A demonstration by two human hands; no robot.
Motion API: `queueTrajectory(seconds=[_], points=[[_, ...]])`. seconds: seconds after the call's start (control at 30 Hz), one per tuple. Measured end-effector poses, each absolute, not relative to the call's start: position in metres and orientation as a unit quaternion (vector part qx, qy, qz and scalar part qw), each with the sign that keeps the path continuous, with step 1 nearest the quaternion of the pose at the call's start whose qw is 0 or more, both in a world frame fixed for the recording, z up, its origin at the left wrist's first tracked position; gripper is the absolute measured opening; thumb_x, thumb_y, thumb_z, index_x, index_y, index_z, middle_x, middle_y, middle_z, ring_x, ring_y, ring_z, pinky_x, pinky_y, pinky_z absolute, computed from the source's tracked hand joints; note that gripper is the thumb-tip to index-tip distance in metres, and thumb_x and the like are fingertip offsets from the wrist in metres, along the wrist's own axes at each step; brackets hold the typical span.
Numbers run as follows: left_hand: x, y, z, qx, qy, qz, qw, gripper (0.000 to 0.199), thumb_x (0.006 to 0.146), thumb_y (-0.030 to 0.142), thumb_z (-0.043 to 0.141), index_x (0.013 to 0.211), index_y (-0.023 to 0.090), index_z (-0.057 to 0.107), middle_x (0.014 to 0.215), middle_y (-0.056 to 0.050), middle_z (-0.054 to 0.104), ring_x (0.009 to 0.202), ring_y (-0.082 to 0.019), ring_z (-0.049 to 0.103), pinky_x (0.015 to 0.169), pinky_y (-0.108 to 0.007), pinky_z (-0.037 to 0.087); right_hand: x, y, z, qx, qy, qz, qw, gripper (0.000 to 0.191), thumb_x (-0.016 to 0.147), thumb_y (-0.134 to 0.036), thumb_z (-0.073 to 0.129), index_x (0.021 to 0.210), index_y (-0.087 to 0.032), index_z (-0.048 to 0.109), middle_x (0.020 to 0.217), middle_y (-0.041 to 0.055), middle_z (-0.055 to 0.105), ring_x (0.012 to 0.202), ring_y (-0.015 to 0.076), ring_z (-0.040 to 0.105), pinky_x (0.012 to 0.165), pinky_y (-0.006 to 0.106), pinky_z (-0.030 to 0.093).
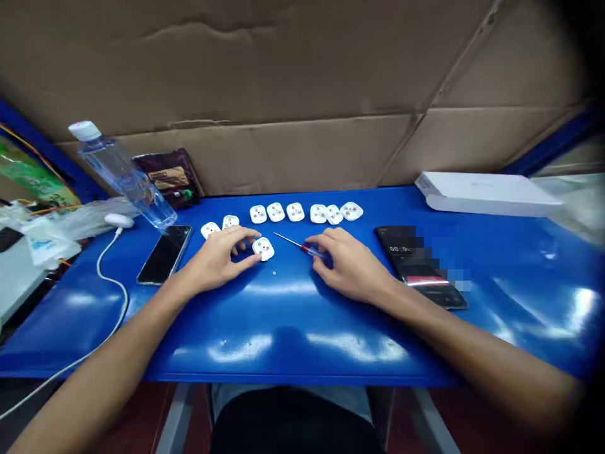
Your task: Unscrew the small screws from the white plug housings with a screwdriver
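Observation:
My left hand [220, 255] pinches a small white rounded-square plastic piece [263, 249] at its left edge, between thumb and index finger. Metal-coloured spots show on the piece's upper face. In my right hand [347, 260] is the handle of a slim screwdriver [306, 248], red and see-through, its shaft pointing left toward the white piece. The tip is apart from that piece. A tiny light speck [274, 273], too small to name, lies on the blue table [283, 334] just below. Two more white pieces [230, 221] lie behind my left hand.
Several like pieces [295, 212] form a row along the back. At left are a phone [165, 255], a leaning water bottle [127, 180], a dark packet [170, 180] and a white cable [123, 296]. At right, another phone [401, 252] and a white box [486, 192]. Cardboard [283, 151] walls the back.

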State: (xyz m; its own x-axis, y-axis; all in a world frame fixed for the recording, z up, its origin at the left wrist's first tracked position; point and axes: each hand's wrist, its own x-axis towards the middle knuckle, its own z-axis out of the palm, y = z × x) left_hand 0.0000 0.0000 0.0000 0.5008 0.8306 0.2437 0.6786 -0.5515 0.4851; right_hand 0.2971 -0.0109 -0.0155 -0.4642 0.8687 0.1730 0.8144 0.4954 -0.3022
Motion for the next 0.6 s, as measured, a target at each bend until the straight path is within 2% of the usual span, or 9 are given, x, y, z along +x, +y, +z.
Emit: queueTrajectory(seconds=[0.17, 0.37, 0.47, 0.53, 0.6], points=[[0.006, -0.001, -0.004, 0.81, 0.481, 0.26, 0.211, 0.032, 0.097, 0.043, 0.068, 0.117, 0.02, 0.074, 0.104, -0.006, 0.077, 0.08, -0.02, 0.07, 0.07, -0.033, 0.055, 0.296, -0.012, -0.012, -0.498, -0.847, 0.103, 0.153, 0.025, 0.097, -0.028, 0.059, 0.117, -0.017, 0.07, 0.105, 0.0112, 0.072, 0.103, 0.0296, 0.063, 0.087, 0.041, 0.049], [0.001, 0.001, 0.006, 0.737, 0.49, 0.336, 0.322, 0.032, 0.09, 0.046, 0.077, 0.106, 0.018, 0.076, 0.106, -0.008, 0.08, 0.093, -0.024, 0.076, 0.088, -0.037, 0.062, 0.298, -0.011, -0.013, -0.5, -0.843, 0.112, 0.162, 0.024, 0.1, -0.037, 0.061, 0.113, -0.019, 0.069, 0.102, 0.0101, 0.072, 0.101, 0.0301, 0.063, 0.081, 0.04, 0.048], [-0.005, 0.012, 0.022, 0.727, 0.513, 0.355, 0.287, 0.032, 0.089, 0.047, 0.077, 0.105, 0.02, 0.078, 0.104, -0.007, 0.081, 0.093, -0.025, 0.077, 0.087, -0.036, 0.062, 0.3, -0.011, -0.016, -0.492, -0.846, 0.114, 0.17, 0.023, 0.1, -0.038, 0.061, 0.113, -0.021, 0.069, 0.1, 0.0091, 0.072, 0.1, 0.0293, 0.064, 0.08, 0.039, 0.048], [-0.007, 0.022, 0.031, 0.74, 0.538, 0.352, 0.199, 0.027, 0.089, 0.045, 0.077, 0.101, 0.021, 0.08, 0.102, -0.006, 0.082, 0.092, -0.025, 0.077, 0.087, -0.035, 0.06, 0.302, -0.01, -0.017, -0.485, -0.85, 0.109, 0.175, 0.024, 0.101, -0.039, 0.06, 0.114, -0.021, 0.069, 0.101, 0.009, 0.072, 0.1, 0.0291, 0.064, 0.081, 0.038, 0.048], [-0.005, 0.032, 0.035, 0.753, 0.545, 0.348, 0.127, 0.023, 0.09, 0.041, 0.074, 0.099, 0.021, 0.08, 0.102, -0.005, 0.082, 0.097, -0.026, 0.076, 0.093, -0.037, 0.057, 0.302, -0.01, -0.018, -0.481, -0.852, 0.104, 0.178, 0.025, 0.102, -0.04, 0.059, 0.114, -0.02, 0.069, 0.101, 0.0095, 0.071, 0.101, 0.0292, 0.063, 0.081, 0.039, 0.048]])
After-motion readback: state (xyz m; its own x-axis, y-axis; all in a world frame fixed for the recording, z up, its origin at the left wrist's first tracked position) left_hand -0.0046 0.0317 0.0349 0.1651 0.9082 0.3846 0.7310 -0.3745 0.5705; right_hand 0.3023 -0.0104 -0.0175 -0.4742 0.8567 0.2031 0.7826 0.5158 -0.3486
